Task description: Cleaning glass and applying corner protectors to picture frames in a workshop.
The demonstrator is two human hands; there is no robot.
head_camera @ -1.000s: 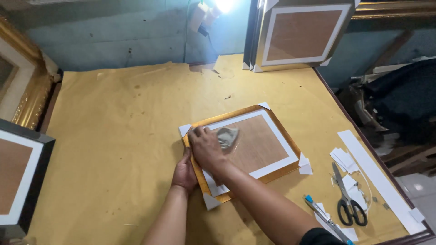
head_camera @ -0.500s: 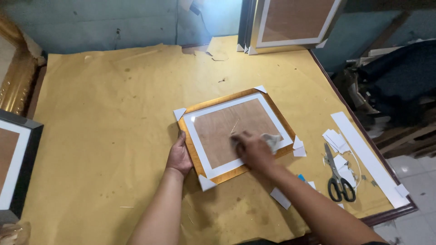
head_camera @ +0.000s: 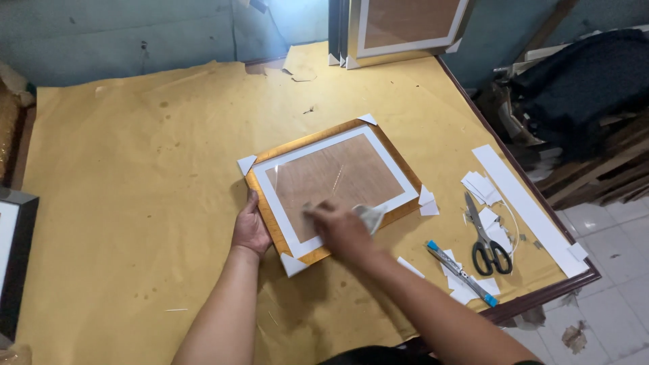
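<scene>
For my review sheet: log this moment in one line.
left hand steadies gold frame | right hand presses cloth on glass
</scene>
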